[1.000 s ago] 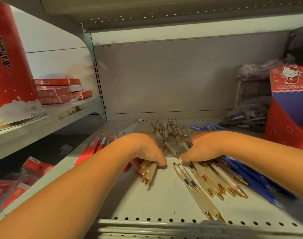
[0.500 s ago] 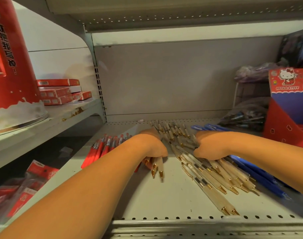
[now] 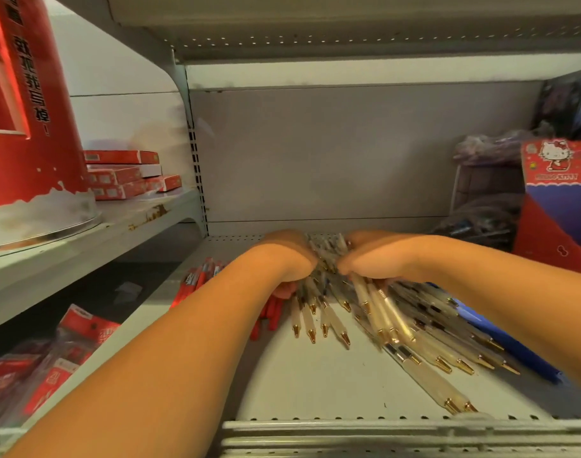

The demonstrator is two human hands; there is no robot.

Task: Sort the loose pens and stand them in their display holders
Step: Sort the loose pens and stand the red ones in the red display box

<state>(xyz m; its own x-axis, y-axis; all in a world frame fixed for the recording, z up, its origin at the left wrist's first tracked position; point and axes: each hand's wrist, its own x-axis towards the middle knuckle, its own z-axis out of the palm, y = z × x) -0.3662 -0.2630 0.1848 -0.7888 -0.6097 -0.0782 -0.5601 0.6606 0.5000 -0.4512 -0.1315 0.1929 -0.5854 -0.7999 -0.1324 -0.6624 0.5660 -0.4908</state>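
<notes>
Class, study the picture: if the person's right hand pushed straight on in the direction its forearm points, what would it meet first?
Probably the left hand: the right hand points leftward across the bunched cream pens, which it already touches. Depth is unclear.

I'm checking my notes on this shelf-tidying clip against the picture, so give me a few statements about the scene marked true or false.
1. Both hands are on the pale gold-tipped pens. True: the left hand and right hand press in from either side.
2. The red pens lie to the right of the pale ones. False: they lie to the left, partly under the left forearm.
3. The blue pens stand upright in a holder. False: they lie flat on the shelf.
4. A Hello Kitty box sits at the right. True.
</notes>
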